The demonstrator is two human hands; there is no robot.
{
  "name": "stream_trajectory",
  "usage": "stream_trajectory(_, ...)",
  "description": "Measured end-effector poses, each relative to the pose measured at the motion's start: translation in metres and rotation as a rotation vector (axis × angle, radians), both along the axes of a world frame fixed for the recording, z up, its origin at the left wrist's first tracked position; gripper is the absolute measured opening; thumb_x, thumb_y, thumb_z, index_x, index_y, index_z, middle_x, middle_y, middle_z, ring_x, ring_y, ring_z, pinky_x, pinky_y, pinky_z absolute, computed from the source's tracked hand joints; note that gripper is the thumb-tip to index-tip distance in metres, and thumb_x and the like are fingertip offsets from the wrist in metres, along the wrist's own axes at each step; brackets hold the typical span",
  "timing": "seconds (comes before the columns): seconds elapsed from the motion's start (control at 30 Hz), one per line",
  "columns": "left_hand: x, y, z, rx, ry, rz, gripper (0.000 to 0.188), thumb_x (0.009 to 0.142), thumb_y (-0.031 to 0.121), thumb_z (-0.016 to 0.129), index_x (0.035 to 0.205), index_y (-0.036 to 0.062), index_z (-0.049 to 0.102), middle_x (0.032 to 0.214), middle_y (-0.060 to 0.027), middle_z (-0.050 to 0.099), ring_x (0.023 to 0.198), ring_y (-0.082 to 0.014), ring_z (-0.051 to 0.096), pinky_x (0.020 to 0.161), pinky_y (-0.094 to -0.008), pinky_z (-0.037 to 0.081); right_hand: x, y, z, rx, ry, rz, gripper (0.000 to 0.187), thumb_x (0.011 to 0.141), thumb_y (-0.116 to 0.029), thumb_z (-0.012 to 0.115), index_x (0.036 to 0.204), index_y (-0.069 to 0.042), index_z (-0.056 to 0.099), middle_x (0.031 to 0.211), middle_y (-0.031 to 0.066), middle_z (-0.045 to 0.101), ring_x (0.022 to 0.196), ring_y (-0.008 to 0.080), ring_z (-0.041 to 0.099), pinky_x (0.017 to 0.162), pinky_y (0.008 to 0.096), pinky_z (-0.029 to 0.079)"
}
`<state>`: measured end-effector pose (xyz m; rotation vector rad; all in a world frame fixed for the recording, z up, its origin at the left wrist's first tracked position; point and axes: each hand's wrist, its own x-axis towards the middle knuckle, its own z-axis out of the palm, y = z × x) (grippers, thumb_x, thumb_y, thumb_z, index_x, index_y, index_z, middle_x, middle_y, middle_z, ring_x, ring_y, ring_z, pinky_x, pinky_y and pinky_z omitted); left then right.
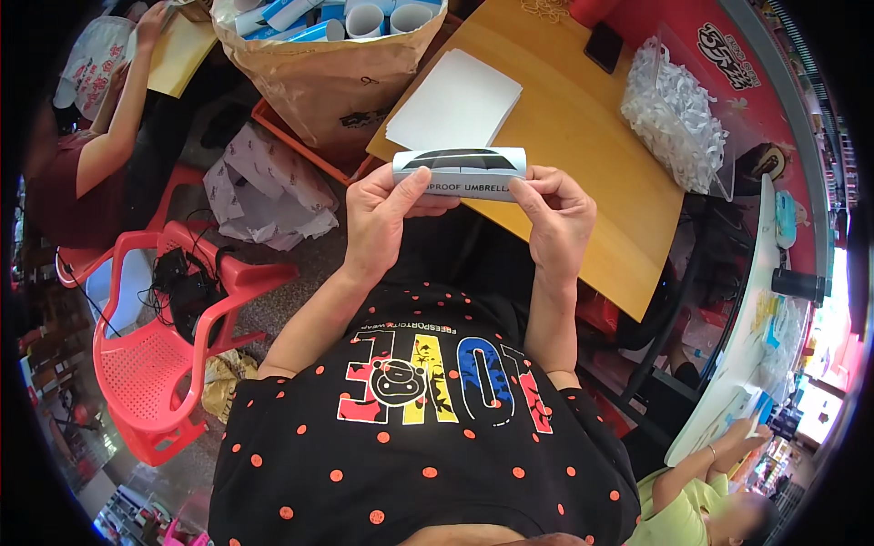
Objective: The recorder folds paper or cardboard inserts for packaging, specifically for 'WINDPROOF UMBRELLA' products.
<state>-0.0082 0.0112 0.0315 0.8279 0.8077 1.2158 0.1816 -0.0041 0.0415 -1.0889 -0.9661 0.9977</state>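
Observation:
Between my two hands is a curled white paper sleeve (460, 166) printed with a black umbrella picture and lettering. My left hand (381, 211) grips its left end, thumb on the front and fingers behind and beneath. At the right end, my right hand (557, 217) pinches the edge between thumb and fingers. The sleeve is held level in front of my body, over the near edge of a wooden table (583, 146). Just beyond it lies a stack of white sheets (460, 96). The back of the sleeve is hidden from view.
Left of the table stands a large brown paper bag (314, 86) full of rolled blue-and-white tubes (364, 20). On the table are a clear bag of white paper strips (672, 118) and a dark phone (604, 47). Red plastic chairs (146, 387) stand left; people work at both sides.

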Motion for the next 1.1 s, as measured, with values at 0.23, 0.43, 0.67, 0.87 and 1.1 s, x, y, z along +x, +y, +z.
stream_trajectory(0.23,-0.001,0.001,-0.008,0.052,0.064,0.048,0.024,0.094,0.016,0.056,0.102,-0.0053,0.063,0.090,-0.0149,0.069,0.073,-0.0189,0.069,0.068,-0.0277,0.057,0.009,0.006,-0.021,-0.089,0.123,0.073,0.014,0.078,0.002,0.071,0.088,0.003,0.061,0.082,0.0097,0.067,0.065,0.0068,0.058,0.060,0.0186,0.046)
stream_trajectory(0.43,0.000,-0.001,-0.010,0.047,0.089,0.052,0.022,0.094,0.013,0.055,0.101,-0.0055,0.064,0.088,-0.0123,0.069,0.074,-0.0155,0.068,0.069,-0.0259,0.056,-0.007,0.002,-0.009,-0.245,0.294,0.241,0.020,0.084,0.001,0.065,0.102,0.008,0.059,0.086,0.0113,0.066,0.048,0.0034,0.049,0.038,0.0158,0.035)
stream_trajectory(0.67,-0.003,-0.002,-0.014,-0.106,0.045,-0.013,0.026,0.087,0.009,0.064,0.109,-0.0031,0.055,0.089,-0.0106,0.067,0.075,-0.0177,0.069,0.058,-0.0236,0.056,-0.028,-0.001,-0.022,-0.198,0.157,0.108,0.017,0.086,0.005,0.060,0.102,0.009,0.058,0.089,0.0137,0.066,0.048,0.0041,0.049,0.037,0.0158,0.035)
stream_trajectory(0.87,-0.005,-0.011,-0.016,-0.005,0.151,0.166,0.041,0.071,0.006,0.080,0.100,0.0017,0.052,0.080,-0.0044,0.064,0.062,-0.0070,0.060,0.050,-0.0198,0.049,-0.051,-0.010,-0.018,-0.089,0.011,0.101,0.012,0.086,0.005,0.061,0.097,0.010,0.058,0.083,0.0149,0.066,0.045,0.0047,0.048,0.036,0.0161,0.033)
stream_trajectory(1.1,-0.009,-0.010,-0.021,0.002,0.122,0.139,0.027,0.076,0.009,0.077,0.095,0.0014,0.059,0.080,-0.0044,0.065,0.059,-0.0062,0.059,0.049,-0.0198,0.047,-0.050,-0.014,-0.019,-0.074,0.022,0.079,0.005,0.088,0.004,0.060,0.090,0.008,0.058,0.080,0.0131,0.064,0.040,0.0038,0.043,0.034,0.0166,0.029)
